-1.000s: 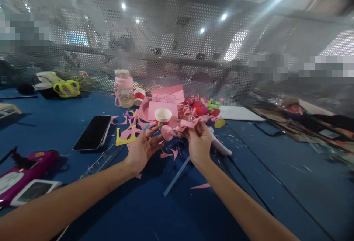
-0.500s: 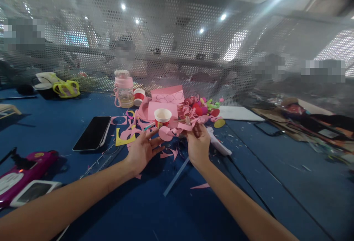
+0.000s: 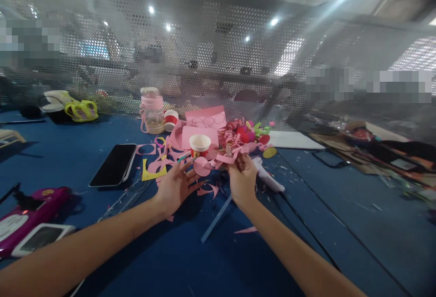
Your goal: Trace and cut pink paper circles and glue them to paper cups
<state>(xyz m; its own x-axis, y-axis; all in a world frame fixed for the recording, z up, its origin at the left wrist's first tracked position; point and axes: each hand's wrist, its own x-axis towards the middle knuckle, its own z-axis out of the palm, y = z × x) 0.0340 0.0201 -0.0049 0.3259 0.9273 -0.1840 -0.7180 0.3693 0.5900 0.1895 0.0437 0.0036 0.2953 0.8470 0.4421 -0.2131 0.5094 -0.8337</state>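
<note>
My left hand (image 3: 175, 188) has its fingers spread, palm turned inward, beside a round pink paper disc (image 3: 202, 166). Whether its fingertips touch the disc I cannot tell. The fingers of my right hand (image 3: 242, 179) are closed in a pinch on a pink paper strip (image 3: 227, 159). Curled pink pieces run from there towards the disc; whether they are joined is unclear. Just behind the disc stands a small red and white paper cup (image 3: 200, 143). A heap of pink paper curls (image 3: 235, 133) lies past my right hand. Under my right wrist a translucent stick (image 3: 218, 217) slants across the blue table.
A white glue gun (image 3: 269, 176) with a black cord lies right of my right hand. Leftward are a black phone (image 3: 114, 165), yellow paper scrap (image 3: 153, 170) and magenta device (image 3: 37, 206). A pink-lidded bottle (image 3: 152, 111) stands behind, before a perforated metal screen (image 3: 218, 51).
The pink disc and my right hand have shifted slightly left. My left hand stays nearly in place with fingers spread. The other things look the same.
</note>
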